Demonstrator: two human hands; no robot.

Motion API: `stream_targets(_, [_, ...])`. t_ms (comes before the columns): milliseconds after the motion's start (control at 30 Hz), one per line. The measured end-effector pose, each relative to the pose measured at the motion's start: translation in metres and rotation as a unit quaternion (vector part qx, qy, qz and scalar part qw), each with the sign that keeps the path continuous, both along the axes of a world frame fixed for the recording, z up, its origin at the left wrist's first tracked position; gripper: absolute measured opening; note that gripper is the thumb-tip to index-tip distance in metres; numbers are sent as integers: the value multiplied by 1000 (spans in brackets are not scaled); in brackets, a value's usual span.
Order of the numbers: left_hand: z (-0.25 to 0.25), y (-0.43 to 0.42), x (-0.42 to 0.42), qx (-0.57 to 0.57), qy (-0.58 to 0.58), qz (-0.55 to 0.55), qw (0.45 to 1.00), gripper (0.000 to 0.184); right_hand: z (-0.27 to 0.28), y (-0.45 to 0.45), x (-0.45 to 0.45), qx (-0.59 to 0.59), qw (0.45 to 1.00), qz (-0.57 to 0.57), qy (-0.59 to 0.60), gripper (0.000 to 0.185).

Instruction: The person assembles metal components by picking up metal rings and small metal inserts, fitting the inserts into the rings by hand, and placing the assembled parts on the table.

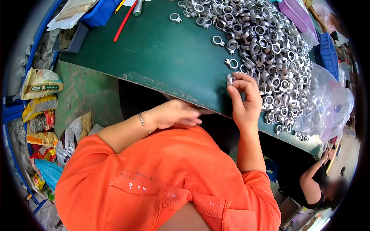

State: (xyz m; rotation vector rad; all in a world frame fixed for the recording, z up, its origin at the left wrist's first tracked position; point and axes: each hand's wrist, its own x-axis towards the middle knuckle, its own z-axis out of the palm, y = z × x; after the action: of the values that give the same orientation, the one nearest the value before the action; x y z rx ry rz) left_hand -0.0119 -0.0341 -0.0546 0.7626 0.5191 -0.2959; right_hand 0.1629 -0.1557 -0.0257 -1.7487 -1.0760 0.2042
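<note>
My right hand (247, 98) is raised over the green table near its front edge. Between thumb and fingertips it pinches a small silvery metal ring (230, 79), seen nearly edge-on. Just beyond that hand spreads a large heap of similar metal rings (266, 50), many with a small lug on one side. A few loose rings (231, 63) lie apart from the heap, close to my fingers. My left hand (175, 114), below a thin bracelet, hangs in front of my body by the table edge. Its fingers are stretched out and nothing shows in them.
The green table (154, 50) carries a red stick (125, 22) and a blue bin (101, 13) at the far left. Clear plastic bags (325, 100) lie right of the heap, near a blue crate (328, 56). Sacks (42, 84) stand at left. Another person (312, 184) sits at lower right.
</note>
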Motion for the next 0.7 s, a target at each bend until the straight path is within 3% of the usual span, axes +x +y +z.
stream_targets(33, [6,1,0,-1,1,0,1000,30,-1,-3,-4,20,990,19,135,11])
stream_targets(100, [18,4,1,91,-78,-133,984,23,1,-6,-14,53,976,28,211,8])
stream_targets(167, [32,3,6,135,-96,-69,984,16,1,-10,-20,63,972,57,219,11])
stream_targets(233, [46,0,12,144,-104,54,983,15,0,-11,-29,138,928,101,332,17])
stream_targets(300, [43,-1,18,174,-131,122,968,14,-3,-12,-33,137,907,132,376,24])
stream_targets(500, [48,-2,17,179,-118,117,970,11,-7,-13,-38,154,898,166,377,25])
stream_targets(700, [45,-4,17,228,-150,121,954,7,-9,-14,-36,143,928,175,295,26])
